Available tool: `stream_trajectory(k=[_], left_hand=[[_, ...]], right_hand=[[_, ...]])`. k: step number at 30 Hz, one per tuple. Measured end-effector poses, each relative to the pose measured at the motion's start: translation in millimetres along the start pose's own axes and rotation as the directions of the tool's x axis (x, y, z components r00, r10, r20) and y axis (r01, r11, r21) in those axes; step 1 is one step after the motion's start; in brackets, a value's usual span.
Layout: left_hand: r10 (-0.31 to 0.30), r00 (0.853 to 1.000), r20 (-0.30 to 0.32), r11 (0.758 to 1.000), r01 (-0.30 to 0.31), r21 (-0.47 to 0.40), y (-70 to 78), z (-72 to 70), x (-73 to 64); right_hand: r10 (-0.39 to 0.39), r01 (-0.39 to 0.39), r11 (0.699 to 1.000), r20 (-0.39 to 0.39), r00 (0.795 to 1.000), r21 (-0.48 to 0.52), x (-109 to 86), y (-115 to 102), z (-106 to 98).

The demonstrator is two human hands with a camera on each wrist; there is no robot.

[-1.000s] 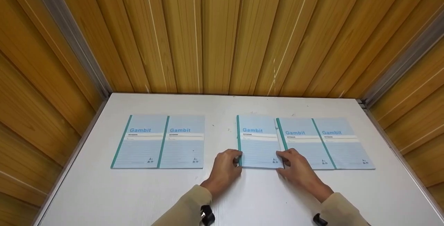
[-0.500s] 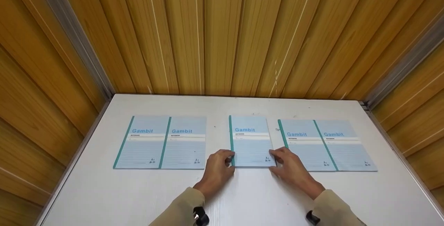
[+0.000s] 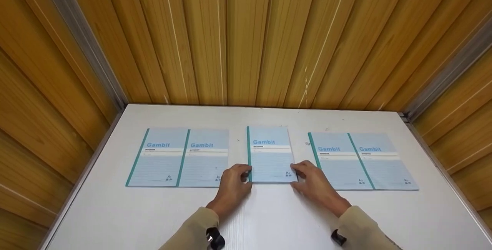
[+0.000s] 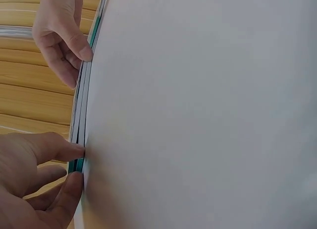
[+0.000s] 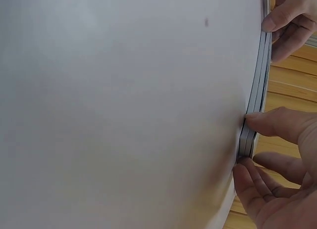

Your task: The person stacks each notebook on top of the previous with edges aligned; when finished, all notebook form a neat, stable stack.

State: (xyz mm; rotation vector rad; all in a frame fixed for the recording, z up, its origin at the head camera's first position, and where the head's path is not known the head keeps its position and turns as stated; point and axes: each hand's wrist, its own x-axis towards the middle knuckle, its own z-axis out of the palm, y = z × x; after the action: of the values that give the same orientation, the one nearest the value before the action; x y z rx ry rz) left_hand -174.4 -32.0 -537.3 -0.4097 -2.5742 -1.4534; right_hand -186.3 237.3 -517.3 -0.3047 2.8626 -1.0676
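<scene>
Fingers (image 4: 67, 202) and thumb (image 4: 64, 151) of the left hand (image 3: 230, 181) pinch the near left corner of the middle Gambit notebook (image 3: 270, 161), by its green spine (image 3: 249, 150); the right hand (image 3: 314, 179) likewise pinches the near right corner. Layered edges show there in both wrist views, though how many notebooks are stacked I cannot tell. It lies flat, cover up, between a left pair of matching notebooks (image 3: 161, 167) and a right pair (image 3: 338, 167), apart from both, over the white table (image 3: 96, 211). Beige sleeves (image 3: 188, 229) wear black straps (image 3: 216, 239). Wood-look panelling (image 3: 246, 42) stands behind, with grey metal corner posts (image 3: 82, 38).
</scene>
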Motion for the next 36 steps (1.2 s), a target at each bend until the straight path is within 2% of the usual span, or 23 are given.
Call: stream_trajectory(k=[5, 12, 20, 27, 32, 36], left_hand=[[-0.02, 1.0, -0.004, 1.0, 0.02, -0.004, -1.7, -5.2, -1.0], [-0.07, 0.997, 0.017, 0.997, 0.069, 0.028, 0.5, -7.0, -0.8], [-0.063, 0.998, 0.013, 0.998, 0.063, 0.002, -0.2, -7.5, -1.4], [-0.106, 0.994, 0.004, 0.993, 0.106, -0.044, -0.5, -7.1, -3.6], [-0.125, 0.992, 0.017, 0.988, 0.126, -0.088, -2.8, -9.7, -8.0], [-0.126, 0.992, -0.003, 0.985, 0.125, -0.12, -5.8, -14.8, -10.5]], right_hand=[[-0.006, 0.005, 1.0, 0.011, 1.0, 0.01, 3.4, -4, 3], [-0.072, 0.072, 0.997, -0.028, 0.997, 0.004, 5.4, -5, 4], [-0.053, 0.054, 0.999, -0.018, 0.998, 0.004, 5.9, -6, 5], [0.0, 0.0, 1.0, 0.009, 1.0, -0.011, 6.5, -9, 2], [-0.02, 0.019, 0.998, -0.031, 0.999, -0.051, 5.9, -16, 1], [-0.076, 0.076, 0.997, -0.085, 0.993, -0.007, 7.8, -23, 3]])
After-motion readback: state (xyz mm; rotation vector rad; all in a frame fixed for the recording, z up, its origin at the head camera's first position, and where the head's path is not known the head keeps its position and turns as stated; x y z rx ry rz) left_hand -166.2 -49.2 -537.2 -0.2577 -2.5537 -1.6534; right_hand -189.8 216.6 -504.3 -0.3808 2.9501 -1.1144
